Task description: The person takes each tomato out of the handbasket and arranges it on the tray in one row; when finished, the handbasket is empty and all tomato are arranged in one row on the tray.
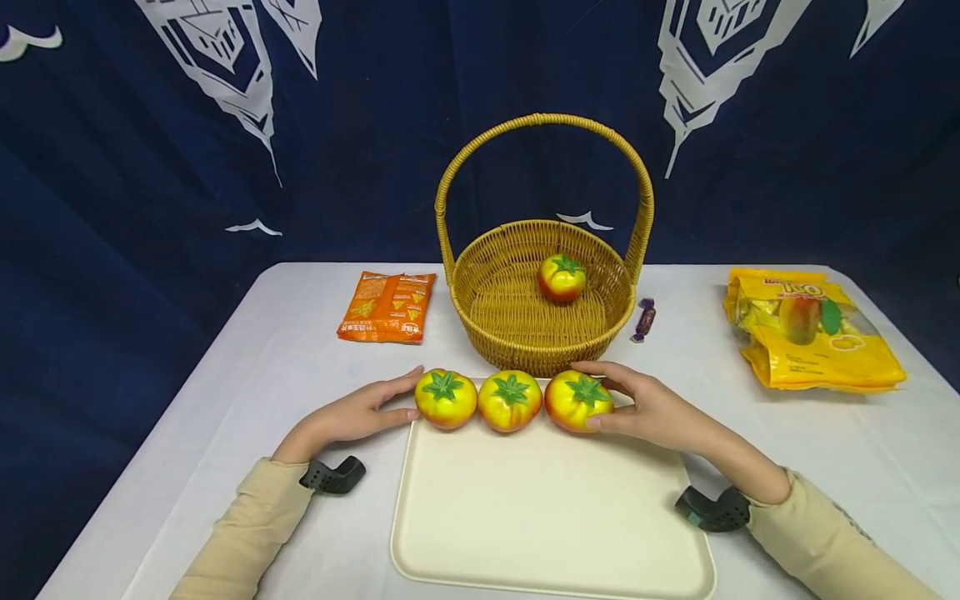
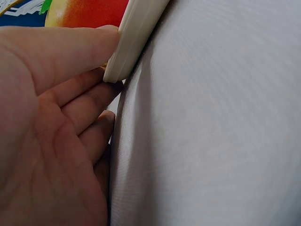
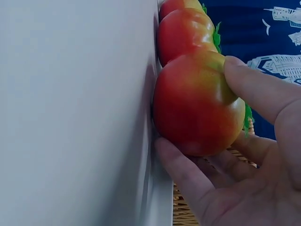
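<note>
Three yellow-and-red toy tomatoes with green leafy tops stand in a row along the far edge of a cream tray (image 1: 540,517). My right hand (image 1: 648,408) holds the right tomato (image 1: 573,404) between thumb and fingers; the right wrist view shows the thumb on its upper side and a fingertip low against it. At the row's other end, my left hand (image 1: 367,410) has its fingers extended beside the left tomato (image 1: 446,404). In the left wrist view its thumb (image 2: 70,49) lies at the tray's rim. Between them sits the middle tomato (image 1: 510,408).
Behind the tray stands a wicker basket (image 1: 498,321) with a tall handle and a tomato (image 1: 561,279) inside. An orange snack packet (image 1: 387,307) lies left of it. To its right are a purple-wrapped candy (image 1: 643,320) and a yellow candy bag (image 1: 813,333).
</note>
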`<state>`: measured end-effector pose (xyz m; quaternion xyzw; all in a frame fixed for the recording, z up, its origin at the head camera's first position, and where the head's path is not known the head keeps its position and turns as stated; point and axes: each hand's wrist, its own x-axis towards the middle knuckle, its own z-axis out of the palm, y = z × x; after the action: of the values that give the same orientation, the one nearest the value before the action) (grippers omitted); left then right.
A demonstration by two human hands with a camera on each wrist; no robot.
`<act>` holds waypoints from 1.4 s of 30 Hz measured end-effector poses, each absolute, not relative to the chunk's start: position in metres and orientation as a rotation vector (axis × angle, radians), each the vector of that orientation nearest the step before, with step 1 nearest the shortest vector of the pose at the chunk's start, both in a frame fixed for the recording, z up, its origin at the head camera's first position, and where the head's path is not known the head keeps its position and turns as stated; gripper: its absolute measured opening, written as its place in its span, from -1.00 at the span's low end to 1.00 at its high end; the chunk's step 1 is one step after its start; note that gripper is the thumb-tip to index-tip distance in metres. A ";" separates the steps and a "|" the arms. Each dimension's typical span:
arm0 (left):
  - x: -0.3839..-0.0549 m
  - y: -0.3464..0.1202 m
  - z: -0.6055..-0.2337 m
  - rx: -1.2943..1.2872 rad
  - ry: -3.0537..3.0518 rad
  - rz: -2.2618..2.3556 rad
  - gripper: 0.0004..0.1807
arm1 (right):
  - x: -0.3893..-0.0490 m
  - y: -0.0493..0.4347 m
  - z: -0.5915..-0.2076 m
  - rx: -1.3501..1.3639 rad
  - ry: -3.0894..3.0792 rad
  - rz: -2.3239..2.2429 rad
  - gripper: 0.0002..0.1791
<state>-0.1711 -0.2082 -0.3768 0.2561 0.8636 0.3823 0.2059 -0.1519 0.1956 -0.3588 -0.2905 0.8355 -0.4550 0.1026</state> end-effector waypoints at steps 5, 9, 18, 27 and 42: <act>-0.172 -0.209 -0.378 0.717 2.406 1.065 -0.30 | -0.153 0.194 -0.360 -0.899 2.491 -1.360 -0.31; -0.172 -0.209 -0.378 0.710 2.405 1.069 -0.30 | -0.154 0.193 -0.362 -0.882 2.486 -1.393 -0.32; -0.171 -0.209 -0.379 0.713 2.403 1.085 -0.30 | -0.156 0.193 -0.362 -0.885 2.478 -1.413 -0.34; -0.172 -0.207 -0.379 0.722 2.393 1.088 -0.30 | -0.154 0.225 -0.336 -0.926 2.397 -1.315 -0.35; -0.171 -0.209 -0.376 0.730 2.410 1.069 -0.32 | -0.196 0.235 -0.261 -0.868 2.440 -1.649 -0.44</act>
<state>-0.1715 -0.2086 -0.3765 0.2614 0.8628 0.3828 0.2014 -0.1958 0.2353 -0.2609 -0.2827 0.7943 -0.5367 0.0355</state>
